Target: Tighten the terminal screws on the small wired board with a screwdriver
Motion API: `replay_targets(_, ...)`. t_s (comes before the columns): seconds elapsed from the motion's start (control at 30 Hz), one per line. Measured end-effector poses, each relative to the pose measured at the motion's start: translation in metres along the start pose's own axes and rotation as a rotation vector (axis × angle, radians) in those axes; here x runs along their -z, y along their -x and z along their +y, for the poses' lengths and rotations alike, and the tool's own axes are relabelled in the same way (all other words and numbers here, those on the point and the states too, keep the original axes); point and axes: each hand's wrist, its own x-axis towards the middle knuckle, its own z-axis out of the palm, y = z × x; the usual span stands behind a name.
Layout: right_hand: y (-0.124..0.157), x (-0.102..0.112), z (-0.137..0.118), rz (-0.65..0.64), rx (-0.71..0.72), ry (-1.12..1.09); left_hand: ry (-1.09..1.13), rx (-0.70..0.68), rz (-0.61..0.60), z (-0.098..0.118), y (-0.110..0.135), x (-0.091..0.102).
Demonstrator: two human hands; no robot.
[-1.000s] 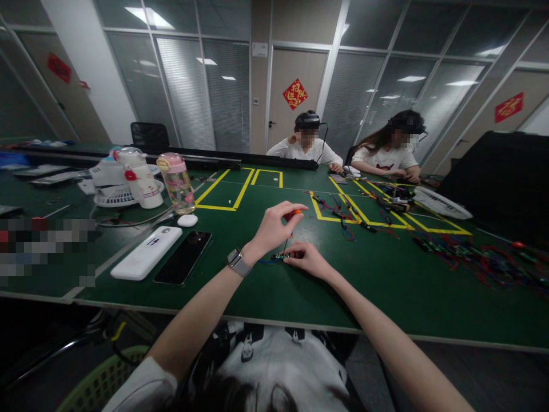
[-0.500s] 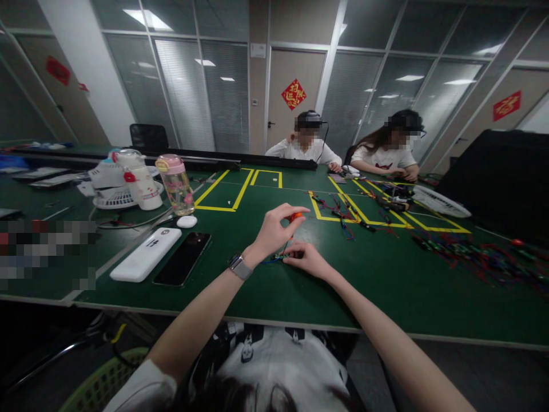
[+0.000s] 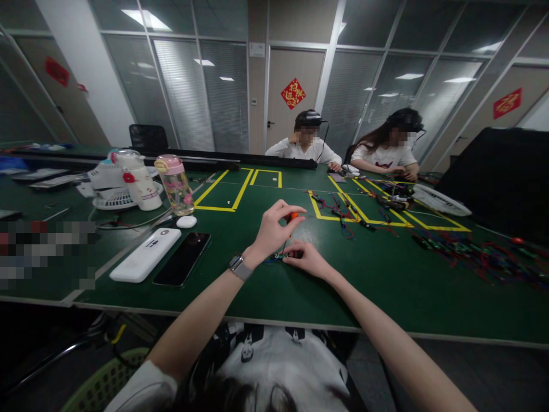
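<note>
My left hand (image 3: 274,226), with a watch on its wrist, is closed around the orange handle of a screwdriver (image 3: 294,216). The screwdriver stands nearly upright, its thin shaft pointing down at a small green circuit board (image 3: 279,256) with blue wires. My right hand (image 3: 307,258) pinches the board's right side low over the green table (image 3: 257,297). Fingers partly hide the board, and I cannot make out what the screwdriver's tip touches.
To the left lie a white power bank (image 3: 146,254), a black phone (image 3: 182,258) and a white earbud case (image 3: 186,221). Bottles (image 3: 174,186) stand behind them. Wired boards (image 3: 467,252) are heaped at right. Two people (image 3: 304,146) sit opposite.
My left hand has shifted very slightly up and to the left on the screwdriver. My right hand and the circuit board stay in place.
</note>
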Motion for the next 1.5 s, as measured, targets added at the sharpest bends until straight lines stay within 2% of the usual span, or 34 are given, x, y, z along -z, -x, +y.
replay_targets(0.1, -0.0001, -0.0005, -0.0003, 0.005, -0.013, -0.008, -0.065, -0.015, 0.041, 0.0001, 0.0017, 0.0017)
replay_targets(0.33, -0.0004, -0.0005, -0.0018, 0.007, -0.021, 0.003, 0.122, 0.022, -0.096, -0.0004, 0.0033, 0.0032)
replay_targets(0.57, 0.0003, 0.0011, -0.0027, -0.003, -0.005, 0.020, 0.006, 0.019, 0.024, -0.0016, 0.0023, 0.0026)
replay_targets(0.83, 0.0003, 0.0012, -0.0037, -0.009, 0.003, 0.024, 0.147, 0.054, -0.108, -0.0015, 0.0041, 0.0016)
replay_targets(1.07, 0.0010, 0.0016, -0.0054, -0.010, 0.001, 0.034, -0.010, 0.017, 0.032, -0.0007, 0.0032, 0.0020)
replay_targets(1.17, 0.0009, 0.0011, -0.0043, -0.007, 0.010, 0.031, -0.002, 0.019, 0.002, -0.0008, 0.0046, 0.0026)
replay_targets(1.33, 0.0000, -0.0004, -0.0002, 0.012, -0.001, 0.003, 0.134, 0.048, -0.086, -0.0018, 0.0063, 0.0025)
replay_targets(1.5, 0.0001, -0.0018, 0.0011, 0.020, -0.025, -0.023, 0.107, 0.049, -0.017, -0.0016, 0.0057, -0.0005)
